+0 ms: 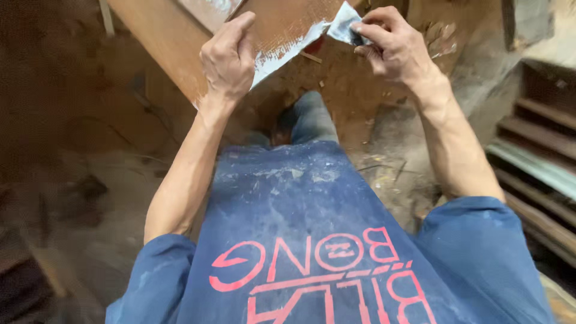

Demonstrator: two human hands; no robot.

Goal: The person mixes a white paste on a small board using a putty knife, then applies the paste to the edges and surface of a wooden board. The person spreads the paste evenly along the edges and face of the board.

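Observation:
A brown wooden board (174, 36) slants across the top of the head view, its near edge smeared with white filler (282, 51). My left hand (228, 57) grips that near edge, thumb on top. My right hand (393, 45) pinches a small flat scraper blade (343, 24) coated in white filler, held at the board's edge just right of the smear. Below the hands are my dusty blue shirt with red print (312, 240) and one leg in grey trousers (312, 117).
A dirt floor strewn with wood chips (354, 84) lies under the board. Stacked wooden slats or shelves (540, 138) stand at the right. Dark, blurred ground with scraps (72, 180) fills the left side.

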